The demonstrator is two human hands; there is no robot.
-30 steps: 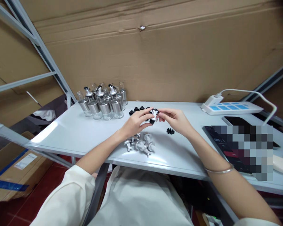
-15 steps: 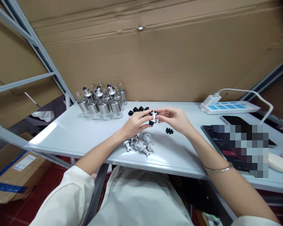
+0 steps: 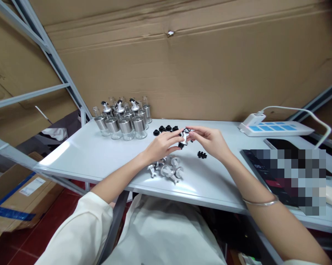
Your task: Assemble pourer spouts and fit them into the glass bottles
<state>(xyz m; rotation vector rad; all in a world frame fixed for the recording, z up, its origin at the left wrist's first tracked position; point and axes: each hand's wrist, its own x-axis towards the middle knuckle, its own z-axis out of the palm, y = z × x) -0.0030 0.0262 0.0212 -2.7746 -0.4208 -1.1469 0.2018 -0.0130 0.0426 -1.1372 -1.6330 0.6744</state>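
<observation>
Above the middle of the table I hold a silver bottle pourer [image 3: 184, 137] with a ribbed black stopper at its lower end. My left hand [image 3: 161, 146] grips it from the left, thumb near the stopper. From the right, the closed fingertips of my right hand [image 3: 211, 141] pinch its top, where a small black flap shows partly; the fingers hide the rest. Nearer me lie several loose silver pourer tops [image 3: 168, 171]. Below my right hand is a cluster of small black caps [image 3: 202, 155]. Behind my left hand several black stoppers [image 3: 168, 128] sit in rows, partly covered.
Several glass bottles with steel sleeves [image 3: 126, 127] stand at back left, some with pourers fitted. At right are a white power strip [image 3: 300, 129] with a charger and cable, and a dark phone [image 3: 255, 165]. A cardboard wall [image 3: 199, 73] rises behind the table [image 3: 80, 154].
The view has shifted slightly, so the scene sits a little further right. Both hands stay on the pourer; the black flap at its top now shows more plainly between my right fingers.
</observation>
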